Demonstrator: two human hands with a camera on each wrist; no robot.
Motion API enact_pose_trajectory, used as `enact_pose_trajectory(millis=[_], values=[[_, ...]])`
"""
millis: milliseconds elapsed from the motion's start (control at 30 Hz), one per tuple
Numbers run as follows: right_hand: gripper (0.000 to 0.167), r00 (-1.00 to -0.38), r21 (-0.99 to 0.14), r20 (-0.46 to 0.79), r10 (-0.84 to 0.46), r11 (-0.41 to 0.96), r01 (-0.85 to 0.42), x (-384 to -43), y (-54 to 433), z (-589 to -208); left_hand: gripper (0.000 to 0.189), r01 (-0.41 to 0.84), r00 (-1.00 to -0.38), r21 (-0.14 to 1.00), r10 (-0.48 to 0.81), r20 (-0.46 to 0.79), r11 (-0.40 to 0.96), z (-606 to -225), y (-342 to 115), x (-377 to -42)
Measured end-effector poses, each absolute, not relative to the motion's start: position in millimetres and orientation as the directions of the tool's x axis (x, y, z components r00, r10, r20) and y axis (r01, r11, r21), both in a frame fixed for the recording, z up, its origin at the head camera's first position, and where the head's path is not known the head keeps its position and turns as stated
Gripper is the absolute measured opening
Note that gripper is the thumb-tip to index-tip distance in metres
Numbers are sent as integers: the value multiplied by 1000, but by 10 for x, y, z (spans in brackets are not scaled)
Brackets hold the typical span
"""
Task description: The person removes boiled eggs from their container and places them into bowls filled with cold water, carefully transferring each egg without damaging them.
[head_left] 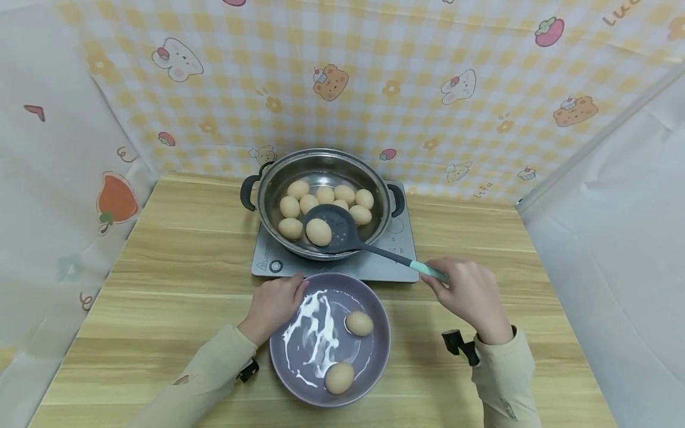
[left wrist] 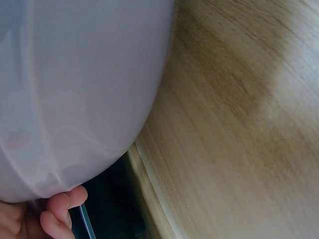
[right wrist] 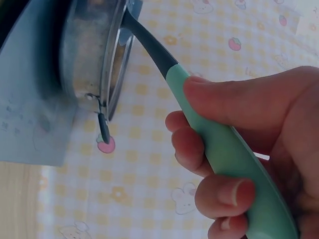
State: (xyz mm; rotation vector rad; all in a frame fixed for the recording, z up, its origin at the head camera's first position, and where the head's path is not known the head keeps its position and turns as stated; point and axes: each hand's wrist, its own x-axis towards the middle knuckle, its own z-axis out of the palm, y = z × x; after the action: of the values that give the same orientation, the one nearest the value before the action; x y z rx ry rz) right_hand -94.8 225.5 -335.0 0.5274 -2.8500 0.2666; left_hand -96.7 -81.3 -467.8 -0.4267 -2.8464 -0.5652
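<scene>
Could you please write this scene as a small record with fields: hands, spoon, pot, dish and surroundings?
Left hand: holds the rim of the purple dish
Right hand: grips the green handle
Slotted spoon: over the pot, bearing one egg
Pot: on the cooktop, several eggs inside
Dish: on the wooden table, two eggs inside
Behind: checked, printed cloth

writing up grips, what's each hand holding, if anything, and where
Right hand: the skimmer, by its green handle. Left hand: the purple bowl, by its rim.
</scene>
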Motion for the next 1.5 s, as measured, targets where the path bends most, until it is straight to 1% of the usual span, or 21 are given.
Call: enact_pose_trajectory(millis=[100,333,667,767,867,1000,1167,1400,1500], values=[[15,-905,-119,275,-326,922,-368,-902,2283,-3321,22,319,-936,340,239,257,885,-4684,-816,-968],[10,-896,-102,308,-318,926,-364,-785,2329,-3234,23,313,-937,346,229,263,884,-4689,-819,-968],[17,-884,-89,332,-330,922,-378,-581,2470,-3114,22,327,-928,342,231,292,881,-4707,-814,-990],[20,-873,-98,343,-347,911,-401,-511,2530,-3103,24,327,-929,344,233,287,880,-4707,-811,-997],[22,-864,-141,347,-364,891,-432,-455,2600,-3115,25,324,-932,349,235,275,879,-4704,-812,-1000],[26,-861,-190,332,-384,867,-460,-392,2698,-3158,25,323,-934,348,236,268,880,-4708,-811,-1000],[30,-862,-206,307,-402,856,-473,-331,2824,-3197,25,322,-934,354,234,269,878,-4697,-811,-1003],[34,-896,-265,229,-381,861,-434,-303,2940,-3241,25,331,-929,351,239,282,876,-4703,-812,-1004],[34,-911,-261,191,-366,875,-407,-297,2969,-3244,25,346,-922,344,247,299,873,-4707,-811,-1004]])
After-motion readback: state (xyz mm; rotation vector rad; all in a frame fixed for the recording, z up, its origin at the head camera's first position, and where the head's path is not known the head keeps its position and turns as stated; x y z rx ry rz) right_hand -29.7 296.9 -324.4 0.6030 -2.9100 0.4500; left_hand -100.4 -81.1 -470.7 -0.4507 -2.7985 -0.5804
